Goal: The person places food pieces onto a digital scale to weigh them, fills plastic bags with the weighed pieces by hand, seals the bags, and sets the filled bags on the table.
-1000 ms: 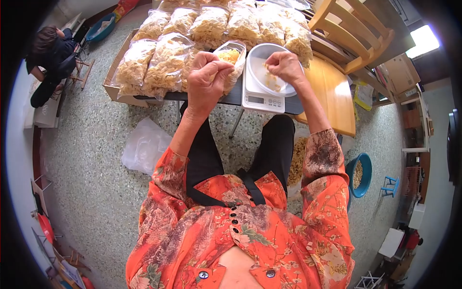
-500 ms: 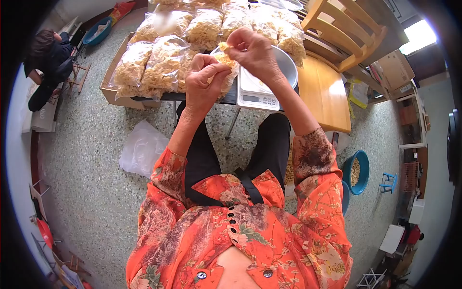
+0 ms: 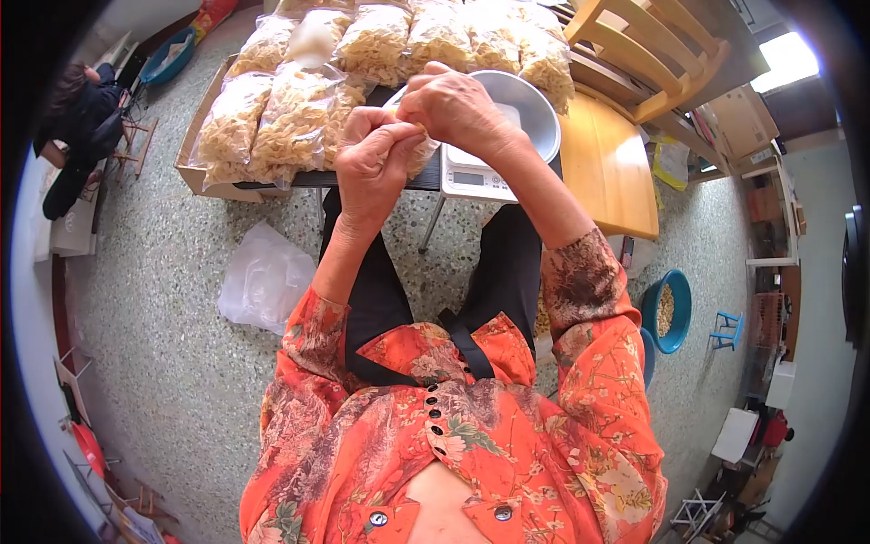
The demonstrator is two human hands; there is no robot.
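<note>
My left hand (image 3: 373,168) is closed in a pinch on the rim of a clear plastic bag (image 3: 420,160) of pale yellow dried flakes. Most of this bag is hidden behind my hands. My right hand (image 3: 456,111) is curled over the bag's top, close to the left fingertips. Its fingers are bent together, and what they grip cannot be made out. Just beyond my right wrist stands a white digital scale (image 3: 471,179) bearing a metal bowl (image 3: 541,118). Filled bags of flakes (image 3: 292,118) are lined up left of and behind my hands.
A cardboard box (image 3: 192,163) edges the bags on the left. To the right is a wooden chair (image 3: 612,168). A white plastic bag (image 3: 265,276) lies on the floor. Blue basins (image 3: 678,313) stand at right, and another person (image 3: 80,127) sits at far left.
My right hand has come down and left, from above the bag to its top beside my left hand. The yellowish piece in its fingers no longer shows. The camera view has shifted slightly.
</note>
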